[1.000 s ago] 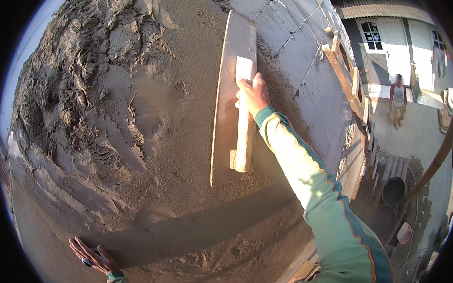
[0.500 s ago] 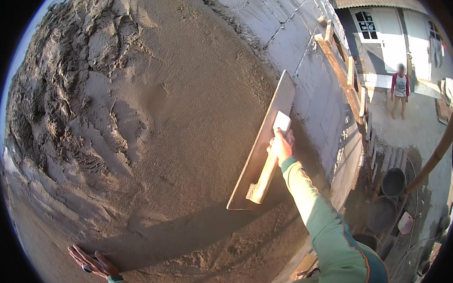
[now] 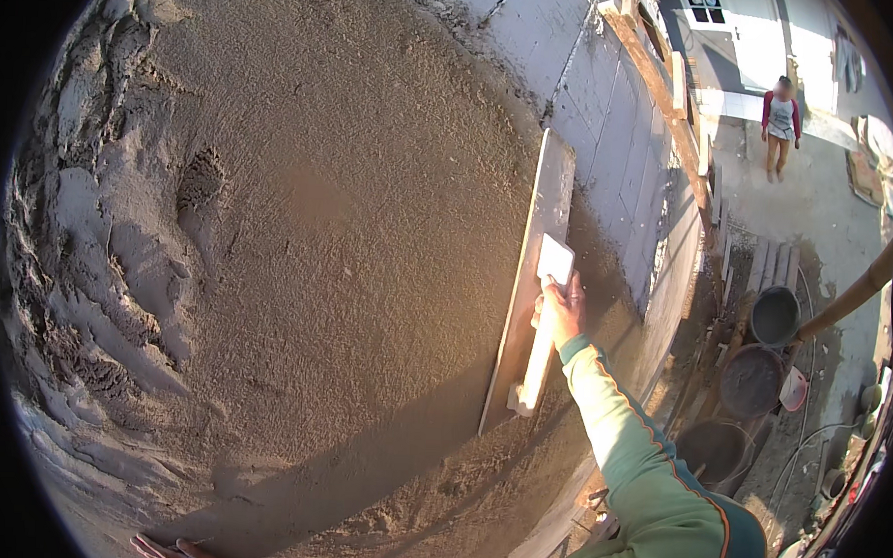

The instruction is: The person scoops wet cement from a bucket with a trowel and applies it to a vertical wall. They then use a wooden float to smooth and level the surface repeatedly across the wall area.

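My right hand (image 3: 561, 311) is wrapped round the handle of a long plastering float (image 3: 534, 218), a flat board with a pale grip along its back. The float's face lies against the wet grey-brown plaster (image 3: 350, 226) on the wall, close to where bare block begins. At the lower left edge, my left hand (image 3: 176, 550) shows only in part, its fingers stretched out against the plaster; the rest of it is cut off by the picture's rim. Rough, lumpy plaster (image 3: 123, 258) covers the wall's left side.
Bare pale blocks (image 3: 609, 117) lie beyond the plaster. A wooden frame (image 3: 664, 100) stands along the wall. Below right are several round tubs, among them a dark bucket (image 3: 776, 315), and a slanting pole (image 3: 854, 293). A person (image 3: 781, 128) stands on the ground farther off.
The float in my right hand has turned more upright and shifted slightly right relative to the view. My left hand has dropped toward the lower rim. The view has shifted, showing more tubs.
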The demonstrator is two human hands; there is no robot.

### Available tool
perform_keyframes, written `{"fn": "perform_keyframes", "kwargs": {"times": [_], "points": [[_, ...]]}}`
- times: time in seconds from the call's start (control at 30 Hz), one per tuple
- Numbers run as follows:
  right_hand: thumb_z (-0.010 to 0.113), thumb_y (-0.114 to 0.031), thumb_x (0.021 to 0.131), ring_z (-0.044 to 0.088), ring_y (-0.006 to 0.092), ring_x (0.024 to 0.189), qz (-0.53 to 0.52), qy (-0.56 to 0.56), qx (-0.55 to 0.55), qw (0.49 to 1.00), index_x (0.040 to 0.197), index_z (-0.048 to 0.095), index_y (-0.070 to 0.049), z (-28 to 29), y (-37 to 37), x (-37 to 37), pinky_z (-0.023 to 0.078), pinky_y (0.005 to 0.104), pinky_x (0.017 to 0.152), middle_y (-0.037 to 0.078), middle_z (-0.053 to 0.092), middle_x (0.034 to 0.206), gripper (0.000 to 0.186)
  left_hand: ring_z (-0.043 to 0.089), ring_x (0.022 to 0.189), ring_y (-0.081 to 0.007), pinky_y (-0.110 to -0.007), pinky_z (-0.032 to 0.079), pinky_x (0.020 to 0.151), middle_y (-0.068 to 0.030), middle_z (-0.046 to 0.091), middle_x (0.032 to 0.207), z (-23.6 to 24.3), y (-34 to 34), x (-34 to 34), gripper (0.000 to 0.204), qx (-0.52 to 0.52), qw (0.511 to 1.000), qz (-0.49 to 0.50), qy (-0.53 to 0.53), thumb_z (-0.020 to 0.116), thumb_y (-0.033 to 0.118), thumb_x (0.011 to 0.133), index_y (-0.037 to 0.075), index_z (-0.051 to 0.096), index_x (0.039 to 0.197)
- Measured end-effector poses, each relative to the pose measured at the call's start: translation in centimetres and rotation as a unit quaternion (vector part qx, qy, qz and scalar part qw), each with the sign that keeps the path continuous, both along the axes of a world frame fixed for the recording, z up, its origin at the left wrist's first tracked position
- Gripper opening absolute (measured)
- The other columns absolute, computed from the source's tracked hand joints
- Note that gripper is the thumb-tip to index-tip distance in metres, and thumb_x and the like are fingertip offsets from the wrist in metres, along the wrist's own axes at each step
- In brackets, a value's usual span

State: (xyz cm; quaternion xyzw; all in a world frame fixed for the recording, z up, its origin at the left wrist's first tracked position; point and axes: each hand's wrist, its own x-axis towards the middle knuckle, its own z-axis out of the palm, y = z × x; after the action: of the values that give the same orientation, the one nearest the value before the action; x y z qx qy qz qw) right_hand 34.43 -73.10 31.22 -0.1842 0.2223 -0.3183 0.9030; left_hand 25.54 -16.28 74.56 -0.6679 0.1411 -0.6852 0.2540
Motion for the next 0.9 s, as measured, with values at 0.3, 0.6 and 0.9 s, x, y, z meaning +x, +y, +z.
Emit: {"fn": "perform_keyframes", "kwargs": {"times": [0.3, 0.6, 0.9], "points": [[0.066, -0.022, 0.097, 0.057, 0.0183, 0.062, -0.008, 0.088, 0.204, 0.975, 0.117, 0.047, -0.016, -6.5, 6.3, 0.0, 0.055, 0.0372, 0.051, 0.004, 0.053, 0.083, 0.028, 0.022, 0.154, -0.0382, -0.056, 0.017, 0.125, -0.0197, 0.026, 0.166, 0.6, 0.8, -0.1, 0.073, 0.006, 1.0, -0.005, -0.004, 0.034, 0.054, 0.106, 0.005, 0.029, 0.16], [0.058, -0.033, 0.104, 0.055, 0.0154, 0.056, 0.106, -0.262, 0.002, 0.959, 0.105, 0.049, -0.016, 16.9, 1.2, 1.7, 0.054, 0.0362, 0.051, 0.001, 0.052, 0.074, 0.02, 0.024, 0.153, -0.0388, -0.056, 0.019, 0.124, -0.0208, 0.027, 0.165, 0.7, 1.4, -0.3, 0.082, -0.025, 1.0, -0.005, -0.001, 0.029, 0.065, 0.103, 0.006, 0.031, 0.159], [0.061, -0.036, 0.093, 0.07, 0.0461, 0.099, -0.074, 0.02, -0.582, 0.81, 0.119, 0.048, 0.002, 41.0, -2.1, 0.5, 0.057, 0.052, 0.088, 0.039, 0.066, 0.106, 0.048, 0.024, 0.152, -0.0416, -0.061, 0.019, 0.124, -0.0231, 0.029, 0.163, 1.0, 2.4, -0.6, 0.088, -0.039, 0.999, 0.002, 0.004, 0.025, 0.071, 0.101, 0.005, 0.032, 0.158]]}}
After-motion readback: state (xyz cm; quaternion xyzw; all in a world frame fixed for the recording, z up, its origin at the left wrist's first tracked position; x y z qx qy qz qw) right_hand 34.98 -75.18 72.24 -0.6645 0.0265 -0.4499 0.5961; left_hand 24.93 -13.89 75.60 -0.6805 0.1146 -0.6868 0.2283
